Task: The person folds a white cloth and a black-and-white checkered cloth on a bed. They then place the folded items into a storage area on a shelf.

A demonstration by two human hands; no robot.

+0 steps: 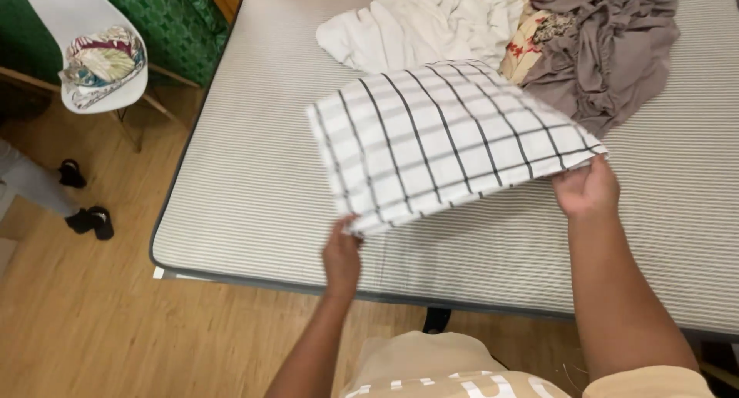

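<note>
A folded white cloth with a black grid pattern (443, 140) is held flat just above a grey-striped mattress (254, 190). My left hand (341, 253) pinches its near left corner. My right hand (587, 186) grips its near right corner. Both arms reach forward from the mattress's near edge. The cloth's far edge overlaps a heap of other laundry.
Behind the checked cloth lie a crumpled white sheet (419, 25), a floral fabric (523, 40) and a grey-brown garment (604, 48). A white chair (81, 48) holding folded patterned cloth stands at the left on the wooden floor. Another person's legs and dark shoes (91, 219) are at far left.
</note>
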